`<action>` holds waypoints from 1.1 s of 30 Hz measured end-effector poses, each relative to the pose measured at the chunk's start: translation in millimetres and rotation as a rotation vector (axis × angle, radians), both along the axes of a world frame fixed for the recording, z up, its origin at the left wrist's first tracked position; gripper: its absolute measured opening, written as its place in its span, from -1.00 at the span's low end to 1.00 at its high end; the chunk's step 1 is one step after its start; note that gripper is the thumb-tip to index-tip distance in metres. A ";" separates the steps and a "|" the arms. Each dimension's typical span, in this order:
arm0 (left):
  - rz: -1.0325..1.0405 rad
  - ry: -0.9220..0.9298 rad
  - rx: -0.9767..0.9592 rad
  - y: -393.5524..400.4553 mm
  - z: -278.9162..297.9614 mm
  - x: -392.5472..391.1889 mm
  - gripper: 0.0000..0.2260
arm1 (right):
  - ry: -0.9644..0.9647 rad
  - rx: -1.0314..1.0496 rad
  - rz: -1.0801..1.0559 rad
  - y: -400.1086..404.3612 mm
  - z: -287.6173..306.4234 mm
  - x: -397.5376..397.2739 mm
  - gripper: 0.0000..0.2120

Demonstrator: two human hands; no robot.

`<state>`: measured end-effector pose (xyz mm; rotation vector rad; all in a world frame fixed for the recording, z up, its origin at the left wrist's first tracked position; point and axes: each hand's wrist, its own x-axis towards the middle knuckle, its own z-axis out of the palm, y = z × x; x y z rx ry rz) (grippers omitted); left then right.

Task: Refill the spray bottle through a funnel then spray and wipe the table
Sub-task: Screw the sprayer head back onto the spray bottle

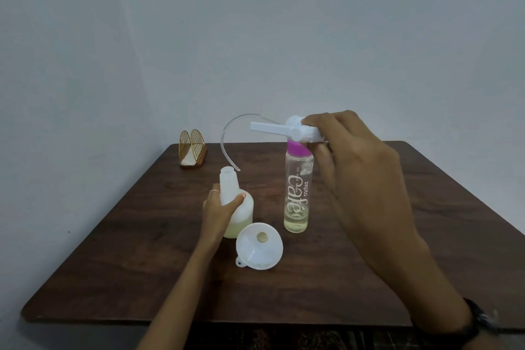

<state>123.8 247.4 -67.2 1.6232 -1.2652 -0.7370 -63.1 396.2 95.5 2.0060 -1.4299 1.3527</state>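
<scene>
- Spray bottle [237,204]: translucent white plastic, bulbous base narrowing to a threaded open neck; stands upright at frame centre on the table [113,250], pale yellow liquid in its lower part.
- Left hand [220,207]: fingers wrapped around the bottle's shoulder, thumb across the front; a thin ring shows on one finger.
- Right hand [349,167]: fingertips pinch the white spray head [295,129], held in the air right of centre; its trigger points left, and a thin clear dip tube [227,139] arcs down to just beside the open neck.
- Funnel [260,246]: smooth white plastic, wide round cone with a small hanging loop, lying tilted just in front of the bottle.
- Clear bottle [298,193]: tall cylinder, magenta collar, lettering "zepto Café" running sideways; a little yellowish liquid at the bottom.
- Table: dark wood grain, matte, rounded corners.
- Napkin holder [192,152]: gold wire arches, upper left of table, white napkin inside.
</scene>
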 end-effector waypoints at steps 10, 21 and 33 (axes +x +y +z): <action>0.001 0.005 -0.018 -1.0 -0.3 -1.1 -0.44 | -0.001 -0.021 0.021 2.0 2.3 2.2 -0.81; -0.001 0.003 -0.039 1.0 -0.8 0.0 -0.47 | 0.311 0.247 -0.016 -27.3 9.8 17.6 -0.91; -0.017 0.022 -0.079 2.2 -0.8 -0.2 -0.55 | 0.088 0.340 0.302 -120.6 5.3 63.6 -0.81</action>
